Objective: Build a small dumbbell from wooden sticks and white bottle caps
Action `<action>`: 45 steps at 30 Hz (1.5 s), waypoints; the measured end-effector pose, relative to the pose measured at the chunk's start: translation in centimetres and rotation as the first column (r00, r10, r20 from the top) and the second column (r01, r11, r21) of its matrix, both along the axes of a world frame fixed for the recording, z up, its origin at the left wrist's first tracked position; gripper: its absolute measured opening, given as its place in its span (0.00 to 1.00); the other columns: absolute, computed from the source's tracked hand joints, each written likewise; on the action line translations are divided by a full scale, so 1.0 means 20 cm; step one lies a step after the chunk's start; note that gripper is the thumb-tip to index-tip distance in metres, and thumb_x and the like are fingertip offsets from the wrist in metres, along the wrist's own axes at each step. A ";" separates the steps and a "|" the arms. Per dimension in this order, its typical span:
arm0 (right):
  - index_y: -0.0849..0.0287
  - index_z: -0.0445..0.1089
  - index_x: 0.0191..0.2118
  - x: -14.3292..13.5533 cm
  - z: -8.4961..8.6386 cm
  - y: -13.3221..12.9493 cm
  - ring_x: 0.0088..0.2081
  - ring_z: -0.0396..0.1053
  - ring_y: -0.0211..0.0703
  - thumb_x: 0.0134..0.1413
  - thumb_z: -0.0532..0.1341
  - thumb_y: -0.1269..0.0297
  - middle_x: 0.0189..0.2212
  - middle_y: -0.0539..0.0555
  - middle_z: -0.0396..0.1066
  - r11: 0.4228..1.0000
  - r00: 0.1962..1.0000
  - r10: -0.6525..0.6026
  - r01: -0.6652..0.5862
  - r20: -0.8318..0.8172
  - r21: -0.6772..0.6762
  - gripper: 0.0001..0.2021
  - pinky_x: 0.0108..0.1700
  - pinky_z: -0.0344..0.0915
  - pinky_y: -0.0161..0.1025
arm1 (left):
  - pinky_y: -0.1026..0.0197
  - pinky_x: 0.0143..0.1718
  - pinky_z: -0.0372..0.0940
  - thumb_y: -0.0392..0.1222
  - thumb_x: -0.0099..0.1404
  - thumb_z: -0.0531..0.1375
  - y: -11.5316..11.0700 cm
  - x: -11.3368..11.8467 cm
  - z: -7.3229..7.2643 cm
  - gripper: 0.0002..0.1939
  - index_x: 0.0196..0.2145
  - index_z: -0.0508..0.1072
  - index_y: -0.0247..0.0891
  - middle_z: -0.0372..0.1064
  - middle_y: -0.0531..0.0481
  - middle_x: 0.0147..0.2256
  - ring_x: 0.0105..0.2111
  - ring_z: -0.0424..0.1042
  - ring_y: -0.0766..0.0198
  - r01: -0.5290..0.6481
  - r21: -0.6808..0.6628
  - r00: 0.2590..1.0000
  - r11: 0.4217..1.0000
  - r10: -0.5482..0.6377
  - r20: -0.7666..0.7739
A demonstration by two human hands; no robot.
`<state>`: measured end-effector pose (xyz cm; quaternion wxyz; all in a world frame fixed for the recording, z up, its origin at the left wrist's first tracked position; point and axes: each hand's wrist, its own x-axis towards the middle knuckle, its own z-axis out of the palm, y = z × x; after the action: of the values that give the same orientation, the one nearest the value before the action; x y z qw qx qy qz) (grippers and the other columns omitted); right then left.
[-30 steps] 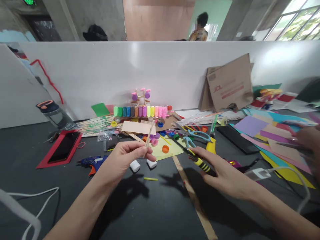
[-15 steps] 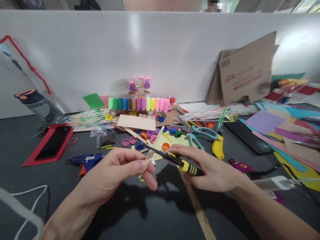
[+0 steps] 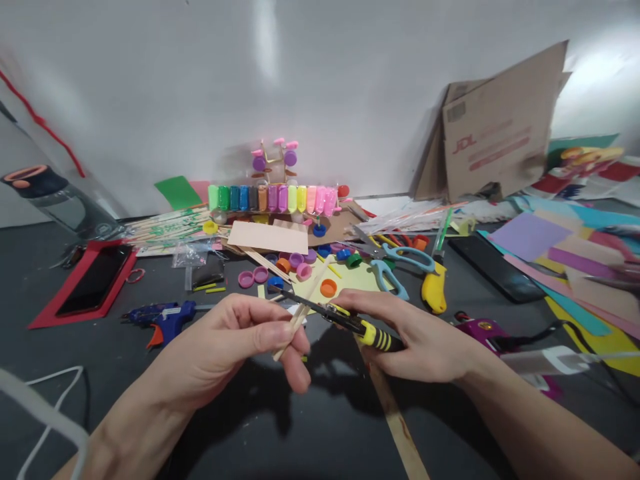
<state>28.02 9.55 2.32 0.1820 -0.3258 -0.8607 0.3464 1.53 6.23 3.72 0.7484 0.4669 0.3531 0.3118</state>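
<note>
My left hand [image 3: 255,337] pinches thin wooden sticks [image 3: 316,285] between thumb and fingers; they slant up to the right, and the fingertips partly hide them. My right hand [image 3: 407,330] is wrapped round the black-and-yellow handle of a bladed tool [image 3: 376,337]. Its long dark blade points left and lies across the sticks, just above my left fingertips. I cannot tell how deep, if at all, it cuts. Beyond the hands, coloured bottle caps [image 3: 329,288] lie on and around a pale yellow sheet [image 3: 367,283].
Blue-handled scissors [image 3: 407,257] and a yellow utility knife [image 3: 434,290] lie right of the caps. A blue glue gun [image 3: 173,323] and a phone [image 3: 95,280] lie left. Clay packets [image 3: 273,199] stand behind. A wooden strip [image 3: 395,417] lies in front. Cardboard [image 3: 500,127] leans on the wall.
The view has tipped down slightly, so the tabletop things appear higher. Both hands keep their grips, and the blade stays across the sticks at nearly the same place.
</note>
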 end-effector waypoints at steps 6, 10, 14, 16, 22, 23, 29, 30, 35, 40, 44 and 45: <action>0.60 0.71 0.55 0.00 -0.02 -0.01 0.46 0.76 0.51 0.44 0.57 0.69 0.46 0.58 0.77 1.000 1.000 -0.003 0.003 0.017 0.026 0.28 0.47 0.72 0.40 | 0.62 0.38 0.66 0.47 0.64 0.64 -0.01 0.00 0.00 0.10 0.31 0.82 0.40 0.79 0.50 0.22 0.27 0.76 0.62 -0.003 -0.016 1.000 1.000 0.003 0.015; 0.64 0.68 0.60 0.03 -0.05 -0.01 0.54 0.72 0.56 0.44 0.58 0.68 0.54 0.63 0.73 0.995 0.997 -0.023 0.016 0.068 0.094 0.32 0.56 0.69 0.47 | 0.63 0.38 0.66 0.46 0.65 0.64 -0.01 0.00 -0.01 0.11 0.31 0.81 0.37 0.78 0.50 0.21 0.26 0.75 0.64 0.016 -0.035 0.999 0.999 -0.014 0.046; 0.67 0.66 0.62 0.06 -0.07 -0.02 0.58 0.70 0.59 0.46 0.58 0.69 0.58 0.65 0.70 0.988 0.993 -0.037 0.020 0.108 0.155 0.34 0.59 0.67 0.50 | 0.63 0.39 0.66 0.45 0.65 0.64 0.00 0.01 -0.02 0.11 0.31 0.81 0.35 0.77 0.51 0.21 0.26 0.75 0.66 0.028 -0.047 0.998 0.999 -0.025 0.064; 0.68 0.65 0.63 0.07 -0.08 -0.03 0.58 0.69 0.60 0.46 0.58 0.69 0.59 0.67 0.70 0.984 0.992 -0.046 0.025 0.117 0.175 0.34 0.59 0.67 0.51 | 0.64 0.38 0.66 0.45 0.65 0.64 0.00 0.02 -0.02 0.11 0.31 0.80 0.35 0.76 0.51 0.20 0.26 0.74 0.66 0.024 -0.048 0.998 0.999 -0.021 0.064; 0.69 0.64 0.64 0.07 -0.10 -0.04 0.58 0.69 0.62 0.47 0.59 0.70 0.59 0.68 0.69 0.979 0.990 -0.081 0.058 0.114 0.196 0.34 0.59 0.68 0.54 | 0.63 0.40 0.65 0.47 0.67 0.63 0.01 0.01 -0.03 0.11 0.34 0.80 0.36 0.77 0.52 0.23 0.29 0.74 0.66 0.004 0.045 0.998 0.999 -0.001 -0.059; 0.69 0.64 0.64 0.07 -0.11 -0.04 0.58 0.69 0.62 0.47 0.59 0.69 0.59 0.68 0.69 0.979 0.990 -0.085 0.061 0.116 0.193 0.34 0.58 0.68 0.54 | 0.64 0.41 0.64 0.47 0.67 0.63 0.01 0.01 -0.03 0.12 0.34 0.80 0.36 0.78 0.51 0.24 0.30 0.74 0.66 -0.001 0.073 0.995 0.997 0.009 -0.100; 0.72 0.64 0.63 0.05 -0.11 -0.04 0.57 0.70 0.63 0.48 0.58 0.68 0.58 0.70 0.69 0.981 0.985 -0.101 0.076 0.136 0.179 0.33 0.57 0.69 0.56 | 0.66 0.38 0.62 0.50 0.67 0.63 -0.03 0.01 0.00 0.11 0.36 0.74 0.40 0.77 0.56 0.26 0.30 0.72 0.69 -0.084 0.174 0.955 0.981 0.129 -0.267; 0.72 0.64 0.63 0.05 -0.11 -0.04 0.57 0.70 0.63 0.49 0.58 0.67 0.58 0.71 0.69 0.981 0.984 -0.106 0.080 0.142 0.177 0.33 0.57 0.69 0.56 | 0.66 0.36 0.61 0.51 0.67 0.63 -0.04 0.01 0.01 0.11 0.37 0.72 0.41 0.77 0.58 0.25 0.29 0.71 0.69 -0.107 0.189 0.942 0.976 0.160 -0.294; 0.71 0.65 0.62 0.04 -0.11 -0.05 0.57 0.71 0.62 0.49 0.58 0.66 0.57 0.71 0.70 0.982 0.981 -0.119 0.094 0.155 0.162 0.33 0.56 0.70 0.55 | 0.67 0.30 0.59 0.52 0.68 0.60 -0.08 0.03 0.05 0.13 0.33 0.69 0.41 0.76 0.58 0.27 0.27 0.71 0.70 -0.121 0.342 0.852 0.932 0.274 -0.447; 0.70 0.66 0.62 0.04 -0.12 -0.06 0.56 0.71 0.62 0.48 0.59 0.66 0.57 0.70 0.70 0.985 0.982 -0.129 0.110 0.140 0.133 0.32 0.56 0.70 0.55 | 0.67 0.31 0.60 0.52 0.70 0.58 -0.09 0.04 0.06 0.15 0.30 0.71 0.41 0.75 0.57 0.28 0.29 0.70 0.70 -0.095 0.356 0.844 0.929 0.265 -0.465; 0.68 0.66 0.62 0.04 -0.13 -0.05 0.57 0.70 0.63 0.47 0.60 0.66 0.57 0.69 0.70 0.989 0.982 -0.127 0.115 0.142 0.095 0.33 0.57 0.69 0.56 | 0.67 0.34 0.60 0.49 0.70 0.59 -0.07 0.03 0.05 0.13 0.30 0.71 0.40 0.77 0.57 0.27 0.29 0.70 0.70 -0.099 0.292 0.902 0.951 0.210 -0.377; 0.68 0.66 0.62 0.04 -0.13 -0.05 0.57 0.70 0.63 0.47 0.60 0.66 0.57 0.69 0.70 0.990 0.982 -0.126 0.115 0.141 0.086 0.33 0.57 0.68 0.57 | 0.66 0.35 0.60 0.49 0.70 0.59 -0.06 0.02 0.05 0.13 0.30 0.71 0.40 0.77 0.56 0.27 0.29 0.70 0.69 -0.097 0.271 0.916 0.958 0.193 -0.353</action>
<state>28.75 8.59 -0.27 0.1515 -0.3945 -0.8632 0.2762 2.00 5.04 4.67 0.5774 0.5799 0.4818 0.3133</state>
